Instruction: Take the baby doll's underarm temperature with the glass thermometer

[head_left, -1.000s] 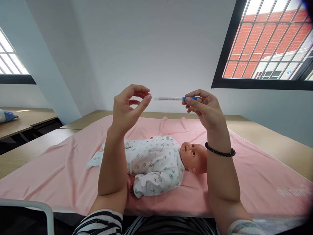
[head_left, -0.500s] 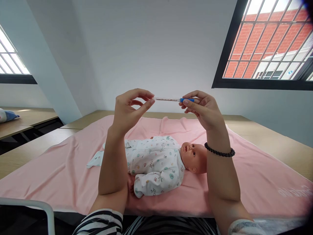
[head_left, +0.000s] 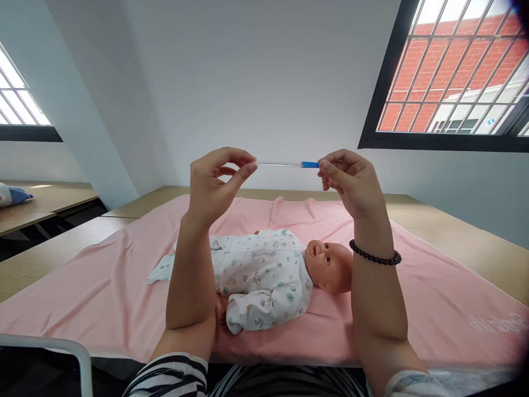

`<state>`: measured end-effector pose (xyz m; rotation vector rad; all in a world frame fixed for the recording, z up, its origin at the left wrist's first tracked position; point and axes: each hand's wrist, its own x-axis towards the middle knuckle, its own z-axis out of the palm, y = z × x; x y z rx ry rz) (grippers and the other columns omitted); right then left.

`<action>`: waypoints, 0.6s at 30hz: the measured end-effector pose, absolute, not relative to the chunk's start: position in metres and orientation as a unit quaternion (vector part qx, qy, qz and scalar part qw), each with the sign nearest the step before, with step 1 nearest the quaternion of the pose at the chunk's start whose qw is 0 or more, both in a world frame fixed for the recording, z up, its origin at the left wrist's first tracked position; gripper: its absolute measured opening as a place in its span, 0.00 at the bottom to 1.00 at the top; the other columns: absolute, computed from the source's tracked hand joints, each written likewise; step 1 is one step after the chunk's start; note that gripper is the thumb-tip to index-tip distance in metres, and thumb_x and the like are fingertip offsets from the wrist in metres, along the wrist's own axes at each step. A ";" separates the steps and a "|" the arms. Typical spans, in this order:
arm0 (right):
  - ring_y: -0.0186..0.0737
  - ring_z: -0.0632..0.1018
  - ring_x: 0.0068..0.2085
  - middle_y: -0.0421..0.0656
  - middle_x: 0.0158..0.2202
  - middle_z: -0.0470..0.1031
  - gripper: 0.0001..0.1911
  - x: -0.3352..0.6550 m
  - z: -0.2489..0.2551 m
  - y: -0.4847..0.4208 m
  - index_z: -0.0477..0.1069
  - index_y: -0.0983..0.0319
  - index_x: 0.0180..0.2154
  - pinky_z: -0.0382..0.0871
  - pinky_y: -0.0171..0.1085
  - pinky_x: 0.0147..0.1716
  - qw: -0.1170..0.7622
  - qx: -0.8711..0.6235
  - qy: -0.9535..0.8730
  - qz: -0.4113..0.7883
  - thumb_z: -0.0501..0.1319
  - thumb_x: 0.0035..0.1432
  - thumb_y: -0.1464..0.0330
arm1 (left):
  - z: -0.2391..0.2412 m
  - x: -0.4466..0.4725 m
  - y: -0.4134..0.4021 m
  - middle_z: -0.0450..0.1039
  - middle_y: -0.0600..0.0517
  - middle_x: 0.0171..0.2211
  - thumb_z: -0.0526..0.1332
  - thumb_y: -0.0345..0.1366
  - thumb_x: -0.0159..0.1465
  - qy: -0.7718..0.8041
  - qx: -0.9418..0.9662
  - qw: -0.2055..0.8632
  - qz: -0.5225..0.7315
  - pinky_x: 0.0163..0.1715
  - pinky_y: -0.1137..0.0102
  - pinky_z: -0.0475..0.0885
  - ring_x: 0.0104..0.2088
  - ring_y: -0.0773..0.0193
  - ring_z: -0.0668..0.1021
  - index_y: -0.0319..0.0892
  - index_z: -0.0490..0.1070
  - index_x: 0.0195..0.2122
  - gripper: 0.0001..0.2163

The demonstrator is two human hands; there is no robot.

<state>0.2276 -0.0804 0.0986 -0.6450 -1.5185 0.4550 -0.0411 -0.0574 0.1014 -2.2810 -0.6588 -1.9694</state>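
Observation:
A thin glass thermometer with a blue end is held level in the air between my two hands. My left hand pinches its clear tip between thumb and fingers. At the other side my right hand, with a black bead bracelet on the wrist, pinches the outer end of the blue part. Below my hands a baby doll in a white printed suit lies on its back, head to the right. My left forearm covers part of its legs.
Under the doll a pink blanket covers much of the wooden table. A white metal rail stands at the lower left. On a side table at the far left lies a blue and white item. A barred window is at upper right.
My right hand has moved a little outward along the blue end, so more of it shows. My left hand and the thermometer have shifted slightly left and up. The doll lies unchanged.

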 end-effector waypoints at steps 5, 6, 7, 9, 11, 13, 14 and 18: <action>0.32 0.75 0.26 0.39 0.27 0.76 0.19 0.227 0.098 -0.080 0.77 0.58 0.32 0.73 0.35 0.26 0.660 -0.293 -0.662 0.203 0.73 0.53 0.50 | 0.101 -0.042 -0.055 0.79 0.52 0.36 0.67 0.46 0.66 -0.207 -0.741 0.031 -0.638 0.35 0.70 0.80 0.38 0.63 0.81 0.45 0.77 0.37 0.10; 0.32 0.75 0.25 0.39 0.27 0.76 0.19 0.226 0.098 -0.080 0.76 0.58 0.31 0.73 0.35 0.26 0.659 -0.294 -0.662 0.203 0.73 0.53 0.50 | 0.101 -0.042 -0.055 0.79 0.51 0.35 0.66 0.47 0.67 -0.206 -0.742 0.030 -0.638 0.35 0.70 0.80 0.38 0.63 0.81 0.45 0.77 0.36 0.11; 0.32 0.75 0.25 0.39 0.27 0.76 0.20 0.226 0.098 -0.080 0.76 0.59 0.31 0.73 0.35 0.26 0.659 -0.296 -0.661 0.204 0.73 0.52 0.49 | 0.101 -0.042 -0.054 0.79 0.51 0.35 0.66 0.47 0.67 -0.205 -0.742 0.029 -0.638 0.35 0.69 0.80 0.38 0.63 0.81 0.45 0.77 0.36 0.11; 0.32 0.75 0.25 0.39 0.26 0.77 0.21 0.226 0.098 -0.080 0.76 0.59 0.31 0.72 0.35 0.26 0.657 -0.299 -0.661 0.206 0.72 0.52 0.49 | 0.101 -0.042 -0.054 0.79 0.51 0.35 0.66 0.48 0.67 -0.203 -0.743 0.026 -0.637 0.35 0.69 0.80 0.37 0.63 0.80 0.45 0.77 0.36 0.11; 0.32 0.75 0.25 0.40 0.26 0.77 0.22 0.226 0.098 -0.080 0.75 0.59 0.30 0.72 0.35 0.26 0.656 -0.300 -0.660 0.211 0.72 0.52 0.48 | 0.101 -0.042 -0.053 0.79 0.51 0.34 0.66 0.48 0.67 -0.205 -0.743 0.022 -0.637 0.35 0.69 0.80 0.38 0.63 0.80 0.45 0.77 0.35 0.12; 0.32 0.74 0.24 0.40 0.25 0.77 0.22 0.225 0.098 -0.080 0.75 0.59 0.30 0.71 0.35 0.25 0.654 -0.301 -0.660 0.215 0.72 0.52 0.48 | 0.102 -0.042 -0.054 0.79 0.51 0.34 0.66 0.47 0.67 -0.206 -0.744 0.017 -0.635 0.35 0.70 0.80 0.38 0.63 0.80 0.45 0.76 0.35 0.11; 0.33 0.74 0.25 0.40 0.25 0.77 0.22 0.225 0.098 -0.081 0.75 0.59 0.30 0.71 0.35 0.26 0.653 -0.304 -0.660 0.216 0.72 0.52 0.48 | 0.102 -0.042 -0.054 0.79 0.51 0.34 0.66 0.47 0.66 -0.206 -0.744 0.015 -0.635 0.35 0.70 0.80 0.38 0.63 0.80 0.45 0.76 0.35 0.11; 0.35 0.76 0.26 0.41 0.27 0.79 0.21 0.227 0.098 -0.081 0.76 0.58 0.32 0.74 0.37 0.28 0.643 -0.314 -0.664 0.218 0.72 0.52 0.48 | 0.102 -0.042 -0.055 0.79 0.51 0.35 0.66 0.48 0.66 -0.222 -0.745 0.019 -0.629 0.36 0.69 0.80 0.39 0.62 0.81 0.44 0.76 0.35 0.12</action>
